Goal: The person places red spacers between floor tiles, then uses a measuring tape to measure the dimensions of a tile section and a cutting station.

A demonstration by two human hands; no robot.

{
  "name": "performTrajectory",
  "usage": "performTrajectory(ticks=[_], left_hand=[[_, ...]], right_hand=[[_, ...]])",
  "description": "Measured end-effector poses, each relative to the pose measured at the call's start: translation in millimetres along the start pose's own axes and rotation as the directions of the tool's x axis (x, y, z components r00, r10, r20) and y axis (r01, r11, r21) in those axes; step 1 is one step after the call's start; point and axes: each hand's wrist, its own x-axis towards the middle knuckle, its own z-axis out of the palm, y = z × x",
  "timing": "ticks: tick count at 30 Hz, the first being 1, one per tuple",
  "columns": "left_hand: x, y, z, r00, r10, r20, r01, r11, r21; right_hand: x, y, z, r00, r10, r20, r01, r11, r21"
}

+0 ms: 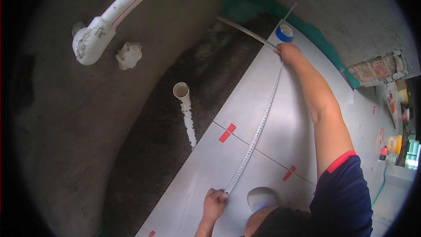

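A long tape measure (258,129) lies stretched over the grey floor tiles (280,131). My left hand (214,202) pinches its near end at the tile's lower part. My right hand (287,52), arm fully extended, presses the tape down near the far tile edge, and the tape runs on past it over the dark mortar toward the wall. A blue tape roll (285,33) sits just beyond my right hand.
Red tile spacers (227,133), (289,172) mark the joint between tiles. A white pipe stub (181,91) rises from the dark mortar bed (175,118). A large white pipe elbow (94,39) hangs at upper left. My shoe (262,198) rests on the tile. Buckets and clutter stand at far right.
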Motion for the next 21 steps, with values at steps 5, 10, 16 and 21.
performTrajectory(ticks=[5, 10, 16, 21], left_hand=[[0, -2, 2, 1.000, -0.002, -0.002, 0.002, 1.000, -0.027], [1, 3, -1, 1.000, -0.027, 0.010, 0.027, 0.998, -0.056], [2, 0, -1, 1.000, -0.019, 0.008, 0.019, 0.999, -0.041], [3, 0, -2, 1.000, -0.024, 0.012, 0.024, 0.998, -0.050]], right_hand=[[-5, -2, -5, 0.998, 0.034, 0.059, -0.033, 0.999, -0.026], [-4, 1, -3, 1.000, 0.024, 0.015, -0.024, 1.000, -0.006], [-4, -2, -7, 1.000, 0.003, 0.030, -0.001, 0.998, -0.066], [-6, -7, -13, 0.998, 0.029, 0.048, -0.026, 0.998, -0.055]])
